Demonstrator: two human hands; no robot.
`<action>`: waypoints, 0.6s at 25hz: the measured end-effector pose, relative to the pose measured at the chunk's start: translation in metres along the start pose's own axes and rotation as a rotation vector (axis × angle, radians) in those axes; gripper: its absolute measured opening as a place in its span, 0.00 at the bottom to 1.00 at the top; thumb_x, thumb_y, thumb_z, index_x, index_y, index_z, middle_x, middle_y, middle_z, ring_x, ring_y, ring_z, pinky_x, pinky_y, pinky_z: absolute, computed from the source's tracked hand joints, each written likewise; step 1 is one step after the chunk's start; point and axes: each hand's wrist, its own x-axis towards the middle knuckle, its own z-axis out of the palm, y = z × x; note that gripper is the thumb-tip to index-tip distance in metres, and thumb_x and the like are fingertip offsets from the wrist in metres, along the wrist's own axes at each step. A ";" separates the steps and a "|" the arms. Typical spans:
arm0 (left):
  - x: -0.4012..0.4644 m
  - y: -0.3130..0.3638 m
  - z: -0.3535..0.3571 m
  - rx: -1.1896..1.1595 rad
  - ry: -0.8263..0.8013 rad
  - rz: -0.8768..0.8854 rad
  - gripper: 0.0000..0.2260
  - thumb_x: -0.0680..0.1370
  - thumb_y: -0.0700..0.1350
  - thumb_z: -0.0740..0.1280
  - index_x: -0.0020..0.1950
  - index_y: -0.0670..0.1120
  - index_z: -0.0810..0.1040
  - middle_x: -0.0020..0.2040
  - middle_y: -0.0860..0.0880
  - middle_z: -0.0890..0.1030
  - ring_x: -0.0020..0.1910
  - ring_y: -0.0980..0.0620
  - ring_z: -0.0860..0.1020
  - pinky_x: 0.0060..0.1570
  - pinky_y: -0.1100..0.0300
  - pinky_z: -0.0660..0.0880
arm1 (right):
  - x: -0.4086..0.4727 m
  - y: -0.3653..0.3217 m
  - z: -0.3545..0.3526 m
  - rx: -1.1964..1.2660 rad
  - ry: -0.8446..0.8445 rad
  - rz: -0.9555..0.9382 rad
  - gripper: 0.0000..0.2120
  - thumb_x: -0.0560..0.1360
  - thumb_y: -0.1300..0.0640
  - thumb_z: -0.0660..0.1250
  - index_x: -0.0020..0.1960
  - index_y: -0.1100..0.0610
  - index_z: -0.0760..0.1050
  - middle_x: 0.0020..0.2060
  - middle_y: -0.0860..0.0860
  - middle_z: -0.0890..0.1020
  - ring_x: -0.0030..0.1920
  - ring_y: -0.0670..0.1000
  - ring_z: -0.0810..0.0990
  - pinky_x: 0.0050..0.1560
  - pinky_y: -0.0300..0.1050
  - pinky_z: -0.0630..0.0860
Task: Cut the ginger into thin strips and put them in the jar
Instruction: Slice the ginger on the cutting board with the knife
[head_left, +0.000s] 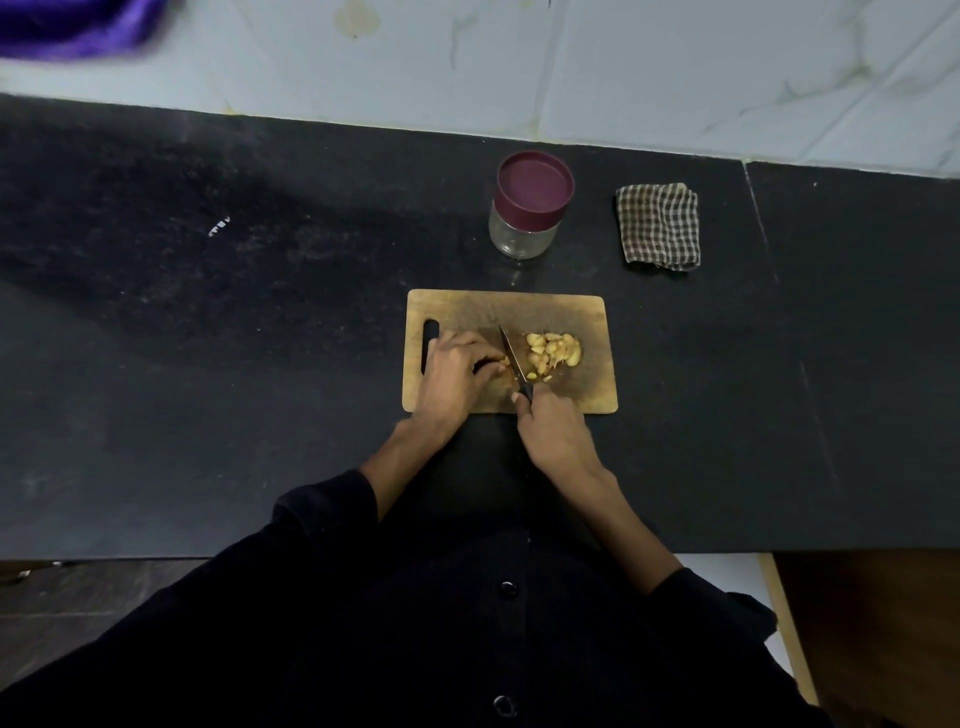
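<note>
A wooden cutting board (571, 312) lies on the black counter. My left hand (457, 371) pinches a small piece of ginger (503, 362) against the board. My right hand (553, 431) grips the handle of a dark knife (511, 356), whose blade stands right beside the held piece. A pile of pale cut ginger pieces (553, 353) lies on the board to the right of the blade. Behind the board stands a clear jar (522, 236) with a maroon lid (535, 182) on it.
A folded checked cloth (658, 226) lies to the right of the jar. The black counter (208, 338) stretches wide to the left and right. A light tiled wall (623, 62) rises behind it. Something purple (72, 26) shows at the top left.
</note>
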 end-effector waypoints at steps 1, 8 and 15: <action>0.000 0.000 0.000 0.003 0.003 0.000 0.07 0.74 0.43 0.72 0.51 0.46 0.84 0.50 0.49 0.82 0.54 0.50 0.74 0.56 0.56 0.65 | 0.000 -0.001 0.001 -0.006 0.002 0.003 0.16 0.84 0.49 0.55 0.59 0.60 0.72 0.50 0.58 0.80 0.52 0.59 0.79 0.45 0.51 0.73; -0.002 0.001 0.003 0.025 0.031 0.009 0.07 0.74 0.42 0.72 0.50 0.45 0.85 0.48 0.49 0.82 0.53 0.49 0.75 0.55 0.53 0.68 | -0.007 -0.002 0.007 -0.040 -0.031 0.066 0.14 0.84 0.51 0.54 0.60 0.61 0.70 0.54 0.60 0.79 0.55 0.61 0.79 0.48 0.53 0.73; -0.001 -0.001 0.003 -0.002 0.029 0.018 0.07 0.73 0.43 0.72 0.51 0.46 0.84 0.49 0.49 0.82 0.52 0.50 0.75 0.55 0.49 0.71 | -0.022 0.014 0.003 -0.029 -0.070 0.101 0.16 0.84 0.49 0.54 0.59 0.60 0.71 0.52 0.57 0.78 0.54 0.58 0.78 0.46 0.50 0.70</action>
